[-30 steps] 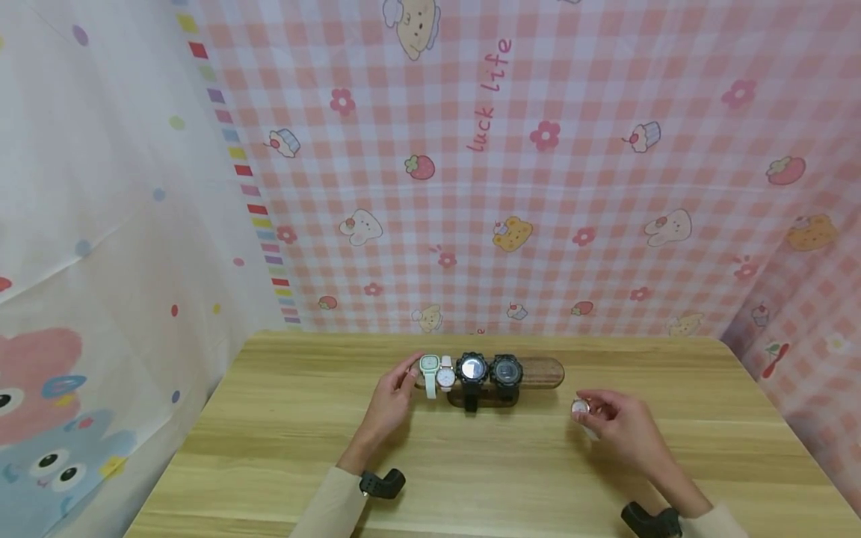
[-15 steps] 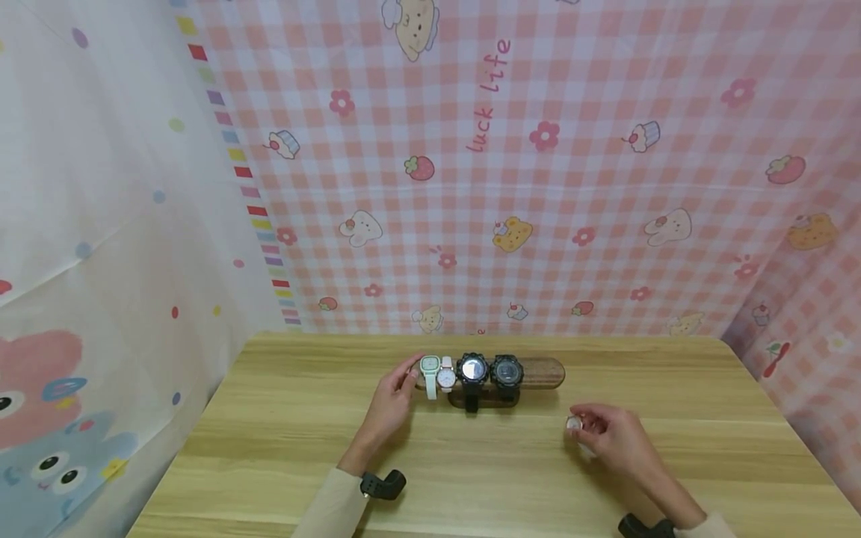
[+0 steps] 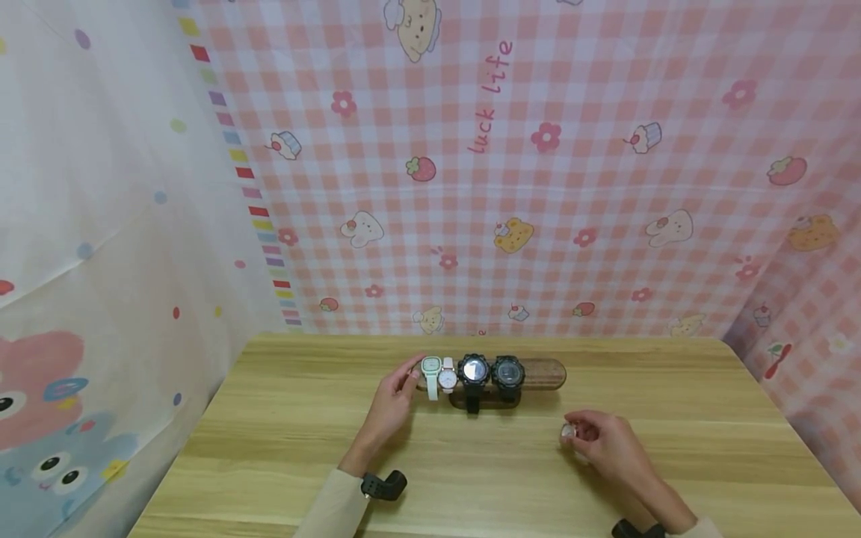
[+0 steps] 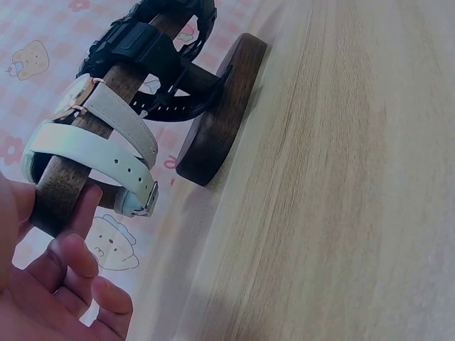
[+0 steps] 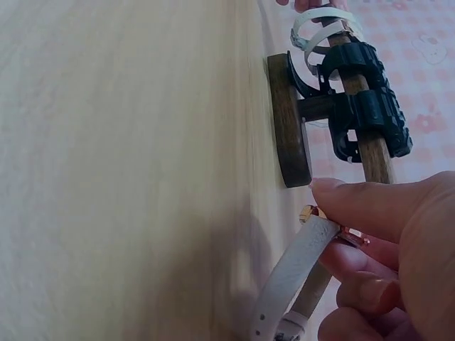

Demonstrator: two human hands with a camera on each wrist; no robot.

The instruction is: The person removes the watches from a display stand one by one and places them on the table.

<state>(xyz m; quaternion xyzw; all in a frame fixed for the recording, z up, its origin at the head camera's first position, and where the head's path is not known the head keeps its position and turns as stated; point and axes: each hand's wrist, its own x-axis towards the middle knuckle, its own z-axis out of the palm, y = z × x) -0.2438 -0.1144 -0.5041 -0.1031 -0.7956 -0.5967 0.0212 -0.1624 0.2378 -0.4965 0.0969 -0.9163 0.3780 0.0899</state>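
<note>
At four o'clock from the dark-brown, bar-shaped wooden watch stand [image 3: 546, 373], my right hand [image 3: 608, 442] pinches a round, gold-rimmed, white-strapped watch [image 3: 568, 432]. My left hand [image 3: 395, 394] grips the stand's nine-o'clock end.

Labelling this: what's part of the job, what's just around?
Likely job:
brown wooden stand, left hand holding
round white-strapped watch, right hand pinching
mint square watch
pale round watch
two black round watches

Just around:
pink checked cloth
black wrist cameras
</note>
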